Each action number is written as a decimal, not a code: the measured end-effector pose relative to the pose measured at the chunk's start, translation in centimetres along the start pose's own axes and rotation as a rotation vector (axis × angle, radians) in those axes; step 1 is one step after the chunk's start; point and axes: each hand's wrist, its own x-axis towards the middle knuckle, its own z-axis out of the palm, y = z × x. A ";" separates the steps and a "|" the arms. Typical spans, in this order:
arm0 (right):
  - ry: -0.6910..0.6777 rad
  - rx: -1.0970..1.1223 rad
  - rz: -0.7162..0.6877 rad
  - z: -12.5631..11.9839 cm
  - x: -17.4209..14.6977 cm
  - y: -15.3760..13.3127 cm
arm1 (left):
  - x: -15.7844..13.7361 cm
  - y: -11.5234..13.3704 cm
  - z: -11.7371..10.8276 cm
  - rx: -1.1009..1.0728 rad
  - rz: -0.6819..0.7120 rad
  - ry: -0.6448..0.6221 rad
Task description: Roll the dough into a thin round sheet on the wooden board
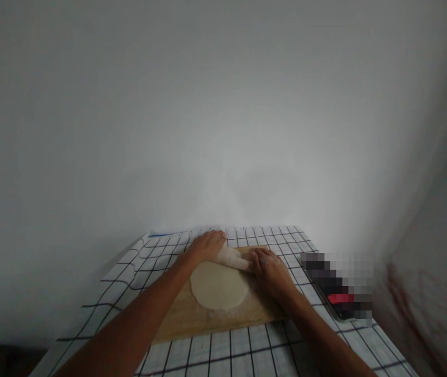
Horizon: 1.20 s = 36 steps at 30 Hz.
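Note:
A pale, flour-dusted rolling pin [232, 258] lies at a slant across the far edge of a flat round sheet of dough [219, 288]. My left hand [208, 245] is on the pin's far left end, a ring showing on one finger. On the opposite end, my right hand [269, 268] has its fingers curled over the handle. Both palms face down, so the undersides of the fingers are hidden. The dough rests on a wooden board [180, 324], with loose flour by its near edge.
A white tablecloth [208, 361] with a black grid covers the table beneath the board. Toward the right table edge lies a dark, flat, partly pixelated object [325, 283] with a red patch. A plain pale wall [223, 115] rises behind the table.

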 end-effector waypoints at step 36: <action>-0.052 0.044 -0.029 0.6 -0.7 -0.5 | -21.7 7.0 1.9 0.211 0.140 0.359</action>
